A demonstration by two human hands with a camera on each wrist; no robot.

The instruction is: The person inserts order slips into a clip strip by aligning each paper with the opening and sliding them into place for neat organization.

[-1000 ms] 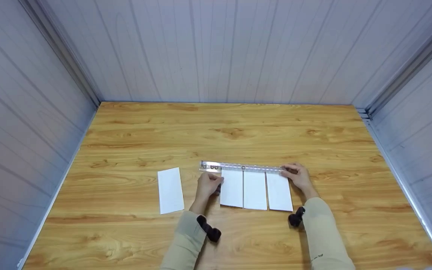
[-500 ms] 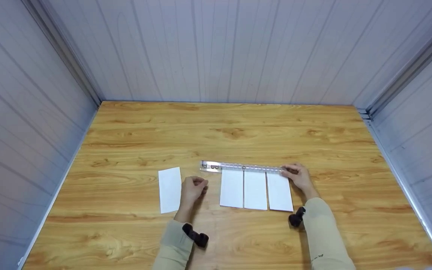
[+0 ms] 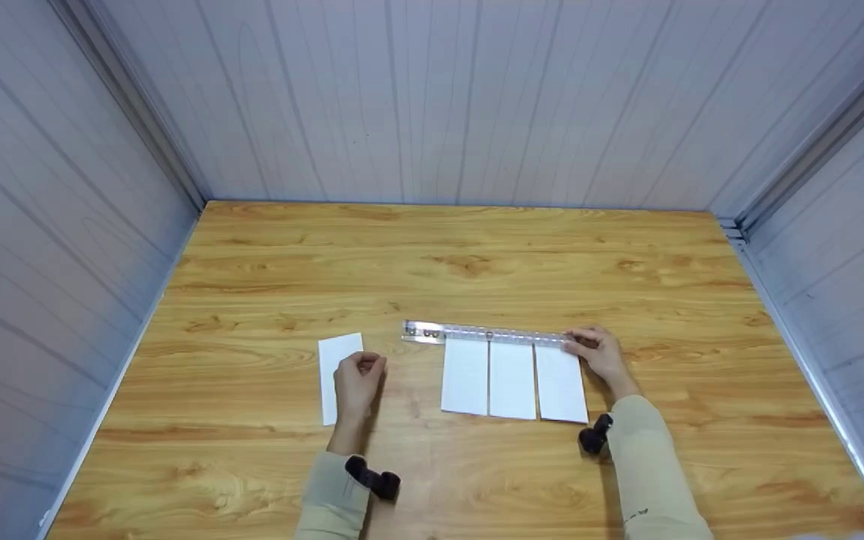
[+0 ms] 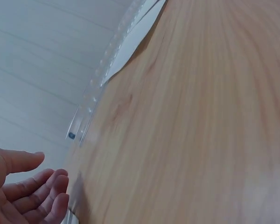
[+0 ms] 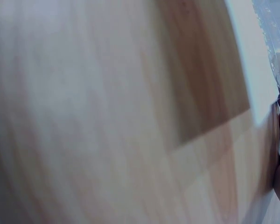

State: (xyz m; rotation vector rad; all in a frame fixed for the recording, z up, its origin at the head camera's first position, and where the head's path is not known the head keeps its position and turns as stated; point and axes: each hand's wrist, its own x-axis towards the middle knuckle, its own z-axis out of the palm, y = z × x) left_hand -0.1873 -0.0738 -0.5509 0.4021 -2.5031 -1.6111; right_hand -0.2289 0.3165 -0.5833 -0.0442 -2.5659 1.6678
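Observation:
A long clear plastic strip point(image 3: 469, 332) with small dark marks near its left end lies across the table. Three white paper cards hang down side by side from its edge: a left one point(image 3: 465, 375), a middle one point(image 3: 512, 382) and a right one point(image 3: 561, 384). My right hand point(image 3: 603, 356) pinches the strip's right end between thumb and fingers. My left hand point(image 3: 357, 382) hovers over a separate white card point(image 3: 329, 375), covering its right part. In the left wrist view that hand point(image 4: 28, 191) holds nothing, thumb apart from the loosely bent fingers.
The wood-grain table point(image 3: 462, 255) extends behind and in front of the strip. A pale panelled wall point(image 3: 432, 97) stands at the back, with side walls left and right. Each wrist wears a black camera band, such as the left one point(image 3: 373, 478).
My left hand has come away from the left card of the strip and moved left to the separate card. My right hand stays at the strip's right end.

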